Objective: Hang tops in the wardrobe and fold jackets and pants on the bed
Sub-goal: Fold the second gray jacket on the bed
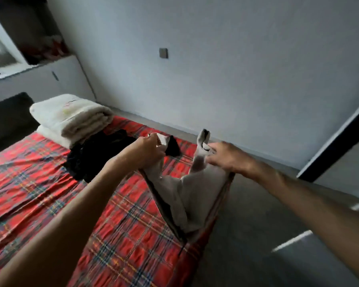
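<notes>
A light grey garment with black trim (pixel 187 195) hangs between my two hands over the right edge of the bed (pixel 122 224), which has a red plaid cover. My left hand (pixel 147 152) grips one upper corner of it. My right hand (pixel 226 156) grips the other upper part, about an arm's width away. The garment's lower end touches the bed near its edge. A heap of black clothes (pixel 97 154) lies on the bed just left of my left hand.
Folded cream blankets (pixel 71 119) are stacked at the far end of the bed. A white cabinet (pixel 39 79) stands by the far left wall. Grey floor (pixel 257 235) runs along the bed's right side, with a dark-edged door (pixel 336 141) at the right.
</notes>
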Motion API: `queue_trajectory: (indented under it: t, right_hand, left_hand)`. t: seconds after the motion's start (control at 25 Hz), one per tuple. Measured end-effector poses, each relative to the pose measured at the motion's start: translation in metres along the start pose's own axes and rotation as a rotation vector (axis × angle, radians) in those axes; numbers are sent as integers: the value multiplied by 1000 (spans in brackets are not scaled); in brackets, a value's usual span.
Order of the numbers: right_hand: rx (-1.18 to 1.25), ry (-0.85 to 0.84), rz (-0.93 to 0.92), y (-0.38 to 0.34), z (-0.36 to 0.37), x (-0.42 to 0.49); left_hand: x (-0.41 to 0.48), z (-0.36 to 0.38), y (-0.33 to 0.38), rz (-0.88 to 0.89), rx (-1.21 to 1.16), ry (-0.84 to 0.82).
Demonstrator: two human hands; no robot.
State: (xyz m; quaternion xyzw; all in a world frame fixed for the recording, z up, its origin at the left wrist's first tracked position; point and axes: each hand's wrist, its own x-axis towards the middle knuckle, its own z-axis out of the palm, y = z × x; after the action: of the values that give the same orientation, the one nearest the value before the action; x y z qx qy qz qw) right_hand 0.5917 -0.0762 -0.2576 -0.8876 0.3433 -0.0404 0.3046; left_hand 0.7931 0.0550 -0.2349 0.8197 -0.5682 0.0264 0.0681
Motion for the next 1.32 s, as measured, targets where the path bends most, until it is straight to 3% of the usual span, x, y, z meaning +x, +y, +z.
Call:
queue_trajectory:
  t: [0.08,0.32,0.6,0.8,1.08,1.32]
  right_hand:
    - [-13,37,61,22,-47,-62]
    - [146,267,367,88,-146,-269]
    - [174,628,706,124,-220,-505]
    - [163,931,992,137,-249,-635]
    - [-101,1452,1328,156,-289,-775]
    - [-177,1714,1382,220,-332,-858]
  left_hand:
    - [1,-21,64,54,-206,-158]
    - [-25,-75,263,630,-399,-348]
    - [-96,-111,490,903,-559,-369]
    - [-145,-145,634,1224,-616,-380]
    - [-180,-174,759,1421,-891,-456]
    - [-191,-170,845,1394,-973,-517]
